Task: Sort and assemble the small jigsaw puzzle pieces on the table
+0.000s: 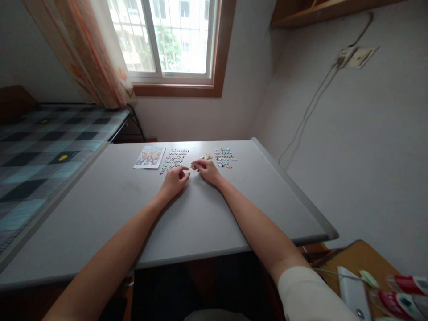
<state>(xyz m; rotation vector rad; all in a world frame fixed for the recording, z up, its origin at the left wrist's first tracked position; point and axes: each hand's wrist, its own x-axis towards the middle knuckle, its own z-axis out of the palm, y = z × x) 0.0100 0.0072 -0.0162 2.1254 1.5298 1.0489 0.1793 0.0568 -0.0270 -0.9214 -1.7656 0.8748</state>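
Observation:
My right hand (206,170) pinches a small jigsaw puzzle piece (193,166) above the middle of the grey table (207,218). Facing it, my left hand (175,180) rests on the table with its thumb and forefinger apart and nothing seen between them. Rows of loose puzzle pieces (177,156) lie just beyond my left hand, partly covered by its fingers. A second group of pieces (224,156) is spread to the right of my right hand. Behind that hand's fingers sits a small heap of pieces (206,157). A colourful picture sheet (149,157) lies at the left.
A bed with a checked cover (60,147) stands to the left, and a window (174,35) is ahead. On the right, a wooden stool (364,254) holds a white device (354,290) and bottles with red labels (394,303). Cables (306,116) hang from a wall socket (359,57).

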